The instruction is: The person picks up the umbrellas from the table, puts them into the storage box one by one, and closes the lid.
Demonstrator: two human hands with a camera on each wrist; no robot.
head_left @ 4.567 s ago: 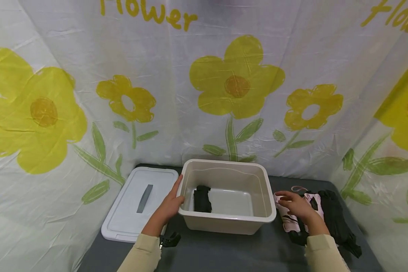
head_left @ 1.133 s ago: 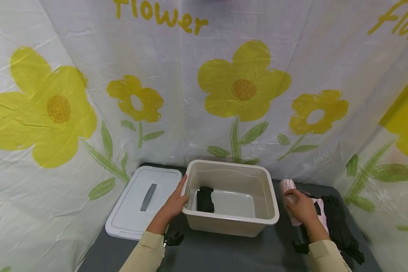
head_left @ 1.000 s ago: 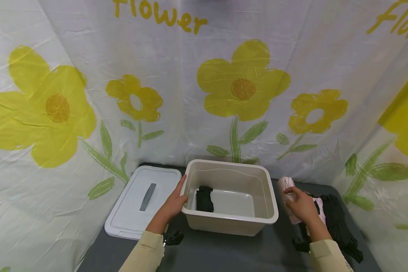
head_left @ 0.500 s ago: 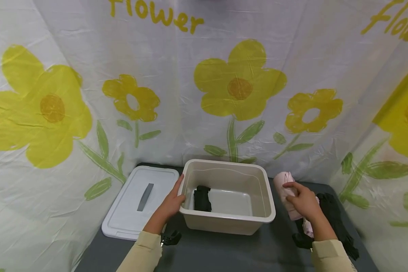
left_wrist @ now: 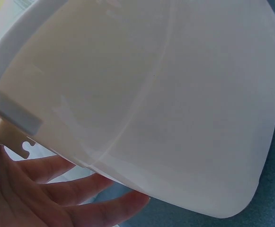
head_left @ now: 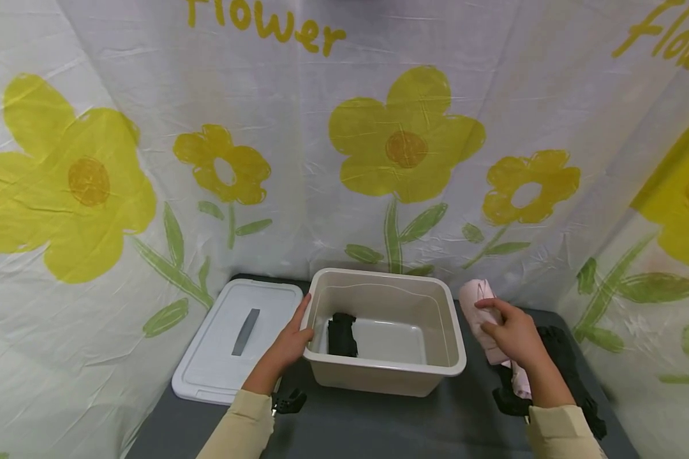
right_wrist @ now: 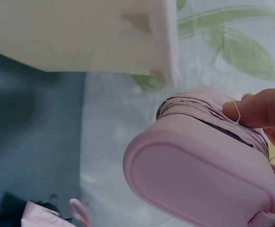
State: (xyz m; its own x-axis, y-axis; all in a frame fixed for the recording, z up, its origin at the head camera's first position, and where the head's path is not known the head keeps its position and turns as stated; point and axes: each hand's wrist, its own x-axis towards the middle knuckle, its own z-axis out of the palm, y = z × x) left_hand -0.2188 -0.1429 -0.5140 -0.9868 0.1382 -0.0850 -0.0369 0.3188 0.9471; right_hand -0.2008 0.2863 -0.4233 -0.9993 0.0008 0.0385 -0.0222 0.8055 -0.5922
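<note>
My right hand (head_left: 517,335) grips a pink folding umbrella (head_left: 481,319), raised beside the box's right end. Its smooth oval end and the bunched, pleated fabric show in the right wrist view, where fingertips (right_wrist: 234,112) pinch a thin cord. At the left end of the beige storage box (head_left: 381,380), my left hand (head_left: 289,338) holds the corner, thumb at the rim. In the left wrist view its fingers (left_wrist: 106,208) lie along the box's outer wall (left_wrist: 189,118). Inside the box, a black folded bundle (head_left: 342,335) lies at the left.
A white lid (head_left: 218,357) with a grey handle lies left of the box. Right of the box, partly under my right arm, lie a black cloth bundle (head_left: 580,382) and a pink patterned piece (head_left: 519,381). A flower-printed curtain (head_left: 298,191) hangs behind the dark table (head_left: 379,427).
My right hand has taken hold of the pink umbrella and lifted it up from the pile, away from me and slightly left. The left hand has stayed on the box.
</note>
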